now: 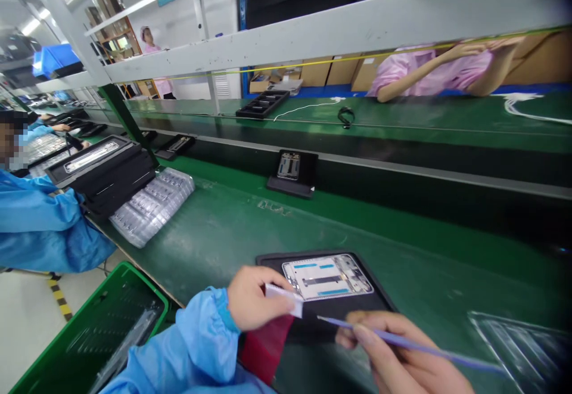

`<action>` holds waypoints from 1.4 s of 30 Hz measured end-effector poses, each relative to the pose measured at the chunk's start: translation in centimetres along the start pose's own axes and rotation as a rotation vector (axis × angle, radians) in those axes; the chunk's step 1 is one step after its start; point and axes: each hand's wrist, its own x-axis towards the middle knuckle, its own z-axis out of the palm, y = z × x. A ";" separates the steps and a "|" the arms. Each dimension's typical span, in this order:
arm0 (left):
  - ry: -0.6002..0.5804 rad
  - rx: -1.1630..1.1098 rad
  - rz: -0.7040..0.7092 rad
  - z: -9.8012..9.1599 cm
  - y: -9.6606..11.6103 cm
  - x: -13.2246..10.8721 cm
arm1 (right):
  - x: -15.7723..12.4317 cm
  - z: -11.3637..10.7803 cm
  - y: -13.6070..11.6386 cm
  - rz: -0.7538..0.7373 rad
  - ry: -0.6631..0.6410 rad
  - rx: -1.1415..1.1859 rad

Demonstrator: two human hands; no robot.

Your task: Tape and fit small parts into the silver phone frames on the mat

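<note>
My left hand [255, 298] pinches a small white folded piece [286, 300], like paper or a sticker sheet, between thumb and fingers. Beneath that hand hangs a dark red sheet [267, 346]; whether it is joined to the white piece I cannot tell. In my right hand [393, 352] lies a long, thin purple tool [424, 349] with a fine tip pointing left, at the white piece but apart from it. Just beyond both hands, an open phone frame [328, 276] with blue strips and a dark flex cable rests on a black tray [308, 321].
Clear plastic trays lie at right [518, 346] and left [154, 206]. A green crate [84, 334] stands below the bench at left. Another phone part on a black tray [292, 188] sits on the green line behind. A co-worker's blue sleeve [44, 221] is at left.
</note>
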 end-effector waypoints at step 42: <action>0.712 0.243 -0.024 -12.5 -11.7 5.4 | 5.0 3.7 5.8 -0.371 -0.270 -0.383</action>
